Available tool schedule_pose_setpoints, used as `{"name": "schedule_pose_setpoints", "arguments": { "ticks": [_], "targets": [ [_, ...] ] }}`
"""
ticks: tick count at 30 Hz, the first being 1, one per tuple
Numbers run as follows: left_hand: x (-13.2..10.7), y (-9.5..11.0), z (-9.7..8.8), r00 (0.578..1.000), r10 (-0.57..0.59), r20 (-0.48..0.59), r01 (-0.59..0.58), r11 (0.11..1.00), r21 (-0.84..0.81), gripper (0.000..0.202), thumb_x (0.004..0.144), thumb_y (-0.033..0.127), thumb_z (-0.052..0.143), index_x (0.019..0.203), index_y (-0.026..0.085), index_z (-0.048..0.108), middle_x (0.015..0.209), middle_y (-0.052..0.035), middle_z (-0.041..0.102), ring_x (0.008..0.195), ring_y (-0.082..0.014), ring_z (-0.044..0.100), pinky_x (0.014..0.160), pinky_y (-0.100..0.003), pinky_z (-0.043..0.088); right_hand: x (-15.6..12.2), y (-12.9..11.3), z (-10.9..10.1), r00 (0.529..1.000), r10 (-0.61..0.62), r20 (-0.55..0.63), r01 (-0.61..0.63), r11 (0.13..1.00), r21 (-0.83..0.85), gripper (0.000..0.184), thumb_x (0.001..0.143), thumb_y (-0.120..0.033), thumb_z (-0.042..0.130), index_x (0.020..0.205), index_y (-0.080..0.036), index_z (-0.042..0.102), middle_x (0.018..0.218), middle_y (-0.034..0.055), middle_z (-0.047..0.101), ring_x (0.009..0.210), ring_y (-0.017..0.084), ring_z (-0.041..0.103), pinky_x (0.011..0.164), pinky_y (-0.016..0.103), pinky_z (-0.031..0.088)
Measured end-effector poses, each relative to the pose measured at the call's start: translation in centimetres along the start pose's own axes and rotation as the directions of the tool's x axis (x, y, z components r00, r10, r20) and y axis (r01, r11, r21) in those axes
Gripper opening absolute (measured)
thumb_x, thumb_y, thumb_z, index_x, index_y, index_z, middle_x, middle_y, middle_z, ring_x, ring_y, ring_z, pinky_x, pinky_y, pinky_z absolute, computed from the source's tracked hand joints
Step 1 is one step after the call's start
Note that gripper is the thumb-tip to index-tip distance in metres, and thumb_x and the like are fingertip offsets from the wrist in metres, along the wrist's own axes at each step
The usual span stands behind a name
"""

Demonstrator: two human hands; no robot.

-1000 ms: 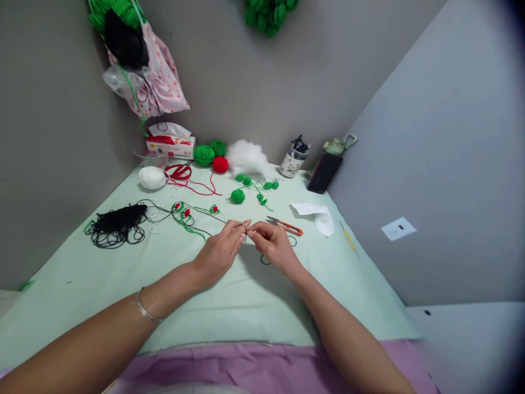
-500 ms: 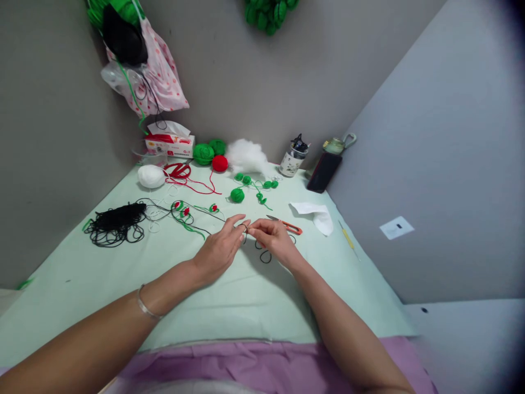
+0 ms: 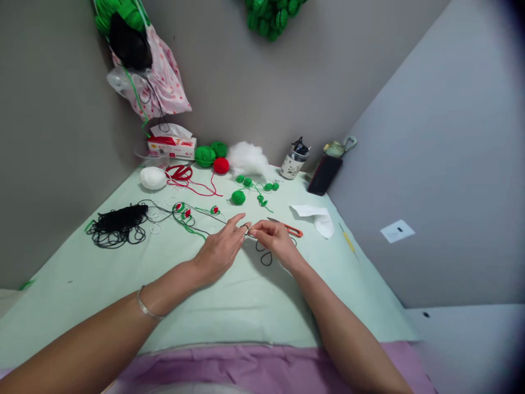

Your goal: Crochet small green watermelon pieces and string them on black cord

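Black yarn (image 3: 248,229) is looped around a finger of my left hand (image 3: 221,247), whose fingers are closed near the tips. Thumb and forefinger of my right hand (image 3: 273,238) pinch the same yarn close beside it. From my left hand the strand runs back to a tangled black skein (image 3: 121,221) on the left. A loose black loop (image 3: 266,258) lies on the table under my right hand. Orange-handled thread snips (image 3: 293,231) lie just behind that hand, partly covered. Small red, white and green crocheted pieces (image 3: 187,213) rest beyond my left hand.
The pale green tabletop (image 3: 205,323) holds a white yarn ball (image 3: 153,178), red scissors (image 3: 179,173), green yarn balls (image 3: 205,156), a red ball (image 3: 221,166), stuffing (image 3: 248,158) and green pieces (image 3: 238,197). Rightward are a pen cup (image 3: 292,164), phone (image 3: 325,174), tissue (image 3: 320,216) and yellow crochet hook (image 3: 349,242).
The hanging black loop between my hands has drawn in tighter at the left fingers. Both hands stay nearly in place, and the view has shifted slightly.
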State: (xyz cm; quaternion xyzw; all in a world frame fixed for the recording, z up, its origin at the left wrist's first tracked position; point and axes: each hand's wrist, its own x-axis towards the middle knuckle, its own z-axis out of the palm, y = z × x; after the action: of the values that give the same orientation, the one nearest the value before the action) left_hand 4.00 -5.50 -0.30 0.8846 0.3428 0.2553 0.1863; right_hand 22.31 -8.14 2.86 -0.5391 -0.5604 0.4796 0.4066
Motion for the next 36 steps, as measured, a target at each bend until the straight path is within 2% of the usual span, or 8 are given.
{"name": "schedule_pose_setpoints", "arguments": {
  "ticks": [4, 8, 12, 16, 26, 29, 32, 36],
  "targets": [
    [0.1, 0.0, 0.0, 1.000, -0.010, 0.009, 0.011, 0.997, -0.073, 0.040, 0.100, 0.022, 0.031, 0.135, 0.022, 0.051, 0.156, -0.0115, 0.035, 0.108, -0.0236, 0.066, 0.087, -0.038, 0.054, -0.1, -0.2, 0.1, 0.999, 0.008, 0.041, -0.008, 1.000, -0.007, 0.030, 0.082, -0.045, 0.064, 0.075, -0.016, 0.062, 0.052, -0.0078, 0.036, 0.048, 0.007, 0.026, 0.047, 0.023, 0.018],
    [0.4, -0.2, -0.2, 0.993, -0.112, -0.020, 0.099, 0.935, -0.340, 0.035, 0.099, 0.029, 0.040, 0.126, 0.023, 0.060, 0.150, -0.0094, 0.044, 0.116, -0.0242, 0.061, 0.099, -0.040, 0.048, -0.2, 0.2, 0.4, 0.993, -0.077, -0.093, 0.066, 0.992, -0.111, 0.028, 0.085, -0.044, 0.062, 0.080, -0.016, 0.064, 0.052, -0.0076, 0.035, 0.049, 0.008, 0.028, 0.048, 0.023, 0.021],
    [0.9, -0.4, -0.4, 0.955, -0.295, 0.030, 0.233, 0.683, -0.692, 0.028, 0.089, 0.038, 0.058, 0.108, 0.020, 0.068, 0.136, -0.0108, 0.055, 0.100, -0.0221, 0.064, 0.090, -0.038, 0.052, -0.4, 0.7, 0.6, 0.961, -0.228, -0.156, 0.159, 0.919, -0.360, 0.024, 0.089, -0.038, 0.058, 0.084, -0.017, 0.068, 0.052, -0.0064, 0.038, 0.050, 0.009, 0.033, 0.050, 0.024, 0.024],
    [1.3, -0.3, -0.7, 0.902, -0.405, 0.150, 0.319, 0.392, -0.863, 0.029, 0.078, 0.041, 0.072, 0.094, 0.017, 0.068, 0.125, -0.0094, 0.062, 0.089, -0.0181, 0.063, 0.083, -0.034, 0.053, -0.9, 0.9, 1.1, 0.935, -0.329, -0.135, 0.197, 0.796, -0.573, 0.020, 0.091, -0.032, 0.056, 0.088, -0.019, 0.070, 0.053, -0.0047, 0.050, 0.048, 0.010, 0.039, 0.053, 0.023, 0.028],
    [1.3, -0.4, -0.8, 0.865, -0.420, 0.275, 0.375, 0.176, -0.910, 0.020, 0.075, 0.034, 0.076, 0.074, 0.015, 0.070, 0.103, -0.0107, 0.069, 0.110, -0.0227, 0.059, 0.079, -0.026, 0.049, -1.1, 0.8, 1.0, 0.871, -0.481, -0.102, 0.270, 0.642, -0.717, 0.021, 0.094, -0.027, 0.051, 0.088, -0.020, 0.071, 0.062, -0.0006, 0.065, 0.052, 0.012, 0.051, 0.057, 0.023, 0.033],
    [1.4, -0.6, -1.1, 0.860, -0.400, 0.317, 0.390, 0.114, -0.914, 0.017, 0.075, 0.030, 0.075, 0.072, 0.015, 0.068, 0.090, -0.0085, 0.068, 0.098, -0.0189, 0.062, 0.071, -0.022, 0.050, -0.5, 1.1, -0.7, 0.853, -0.478, -0.210, 0.195, 0.665, -0.721, 0.020, 0.092, -0.028, 0.052, 0.087, -0.020, 0.071, 0.058, -0.0018, 0.060, 0.051, 0.012, 0.048, 0.057, 0.024, 0.033],
    [1.8, -1.4, -2.7, 0.861, -0.393, 0.321, 0.366, 0.042, -0.930, 0.015, 0.073, 0.024, 0.076, 0.071, 0.014, 0.065, 0.089, -0.0067, 0.067, 0.074, -0.0112, 0.059, 0.057, -0.017, 0.046, 0.2, 1.4, -3.5, 0.809, -0.403, -0.429, 0.087, 0.802, -0.591, 0.016, 0.085, -0.033, 0.061, 0.082, -0.020, 0.071, 0.054, -0.0040, 0.053, 0.050, 0.011, 0.043, 0.056, 0.025, 0.031],
    [2.4, -3.8, -6.2, 0.867, -0.466, 0.177, 0.195, -0.010, -0.981, 0.011, 0.069, 0.014, 0.075, 0.071, 0.013, 0.065, 0.086, -0.0042, 0.064, 0.063, -0.0064, 0.051, 0.050, -0.014, 0.042, 0.9, 1.6, -7.7, 0.717, -0.311, -0.624, 0.064, 0.921, -0.385, 0.019, 0.078, -0.035, 0.067, 0.075, -0.017, 0.071, 0.050, -0.0056, 0.044, 0.051, 0.011, 0.036, 0.052, 0.025, 0.027]
  ]
}}
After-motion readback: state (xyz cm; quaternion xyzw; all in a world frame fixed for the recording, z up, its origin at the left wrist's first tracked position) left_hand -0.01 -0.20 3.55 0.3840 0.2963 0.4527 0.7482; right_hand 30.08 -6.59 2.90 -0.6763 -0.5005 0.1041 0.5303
